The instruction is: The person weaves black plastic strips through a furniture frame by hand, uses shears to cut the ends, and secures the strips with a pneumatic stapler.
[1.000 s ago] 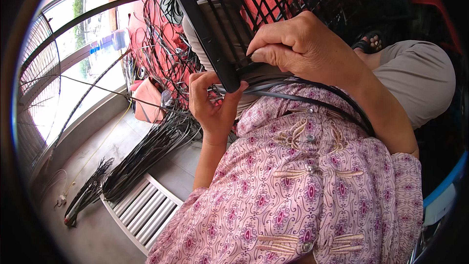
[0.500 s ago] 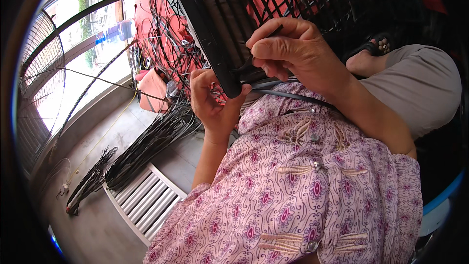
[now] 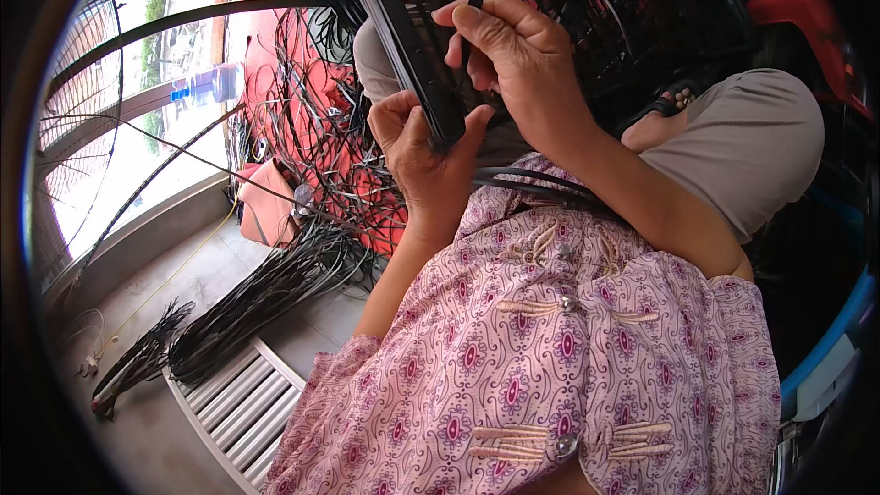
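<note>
A black frame (image 3: 394, 37) slants down toward my lap, with a lattice of flat black strips (image 3: 605, 9) stretching away to its right. Its near end lies in my left hand (image 3: 423, 165), fingers around the far side and thumb on the other. My right hand (image 3: 532, 64) is just beyond and to the right, thumb and forefinger pinched on a narrow black strip (image 3: 476, 1). Where that strip runs below my fingers is hard to see against the dark lattice. Several dark strips (image 3: 536, 180) cross my lap beneath my right forearm.
Tangled strips (image 3: 298, 110) cover a red surface at the left. On the floor, a long black bundle (image 3: 266, 298) lies beside a white slatted piece (image 3: 243, 403). A wire-grille fan (image 3: 78, 128) stands far left; a salmon-coloured bag (image 3: 266, 206) sits near the window wall.
My right hand has moved up and left, still pinching the strip. The frame's end has tipped, showing more of its side, and my left hand has shifted its grip around it.
</note>
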The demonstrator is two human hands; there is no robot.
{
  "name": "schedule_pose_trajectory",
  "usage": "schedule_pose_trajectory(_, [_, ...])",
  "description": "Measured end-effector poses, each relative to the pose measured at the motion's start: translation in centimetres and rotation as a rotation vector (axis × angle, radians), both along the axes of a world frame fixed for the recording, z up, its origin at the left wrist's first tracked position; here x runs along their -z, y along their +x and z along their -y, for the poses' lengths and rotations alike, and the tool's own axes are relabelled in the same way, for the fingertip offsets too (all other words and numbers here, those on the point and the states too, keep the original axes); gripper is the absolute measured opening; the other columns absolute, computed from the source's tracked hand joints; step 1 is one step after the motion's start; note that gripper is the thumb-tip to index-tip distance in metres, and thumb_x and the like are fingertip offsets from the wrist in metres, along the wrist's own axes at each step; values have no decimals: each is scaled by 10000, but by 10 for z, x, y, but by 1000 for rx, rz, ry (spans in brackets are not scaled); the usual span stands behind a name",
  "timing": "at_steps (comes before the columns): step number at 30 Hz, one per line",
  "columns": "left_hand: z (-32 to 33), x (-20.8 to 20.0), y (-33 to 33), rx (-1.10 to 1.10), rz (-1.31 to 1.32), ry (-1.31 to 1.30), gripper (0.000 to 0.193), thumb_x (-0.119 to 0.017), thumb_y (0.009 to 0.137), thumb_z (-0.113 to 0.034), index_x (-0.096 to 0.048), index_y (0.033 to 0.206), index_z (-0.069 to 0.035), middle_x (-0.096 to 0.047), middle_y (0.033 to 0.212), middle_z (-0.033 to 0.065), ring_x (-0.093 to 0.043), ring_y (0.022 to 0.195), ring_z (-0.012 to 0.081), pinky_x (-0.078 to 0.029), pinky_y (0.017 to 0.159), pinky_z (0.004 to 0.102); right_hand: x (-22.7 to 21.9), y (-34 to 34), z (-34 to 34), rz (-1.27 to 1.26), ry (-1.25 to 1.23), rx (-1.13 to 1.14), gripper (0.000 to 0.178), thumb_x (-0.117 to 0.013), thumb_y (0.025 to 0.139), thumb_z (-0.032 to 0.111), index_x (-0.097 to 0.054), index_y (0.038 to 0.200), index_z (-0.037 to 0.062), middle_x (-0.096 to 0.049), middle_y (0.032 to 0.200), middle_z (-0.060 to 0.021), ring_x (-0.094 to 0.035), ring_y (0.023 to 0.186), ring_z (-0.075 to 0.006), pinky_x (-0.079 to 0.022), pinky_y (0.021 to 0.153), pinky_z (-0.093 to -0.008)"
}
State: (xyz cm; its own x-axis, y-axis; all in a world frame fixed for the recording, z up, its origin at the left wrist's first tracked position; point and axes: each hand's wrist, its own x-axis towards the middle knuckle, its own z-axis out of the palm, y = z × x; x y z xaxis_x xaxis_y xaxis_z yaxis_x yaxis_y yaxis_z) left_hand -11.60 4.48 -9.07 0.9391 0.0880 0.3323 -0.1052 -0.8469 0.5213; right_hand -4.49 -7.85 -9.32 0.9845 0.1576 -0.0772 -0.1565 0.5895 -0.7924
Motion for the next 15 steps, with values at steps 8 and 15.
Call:
schedule_pose_trajectory(8, [12, -7, 5, 198, 44, 5, 199, -686, 792, -132, -601, 918, -3, -537, 915, 110, -497, 932, 282, -413, 826, 366, 1, 23, -26, -227, 90, 11, 184, -585, 952, 195, -659, 948, 27, -576, 668, 52, -465, 533, -11, -365, 458, -180])
schedule_pose_trajectory(15, [17, 7, 13, 188, 32, -110, 194, -623, 834, -97, -523, 943, 29, -495, 962, 182, -484, 915, 356, -410, 801, 404, 10, 49, -26, -261, -84, -18, 177, -634, 878, 198, -667, 907, 27, -627, 728, 1, -540, 568, -89, -437, 518, -244])
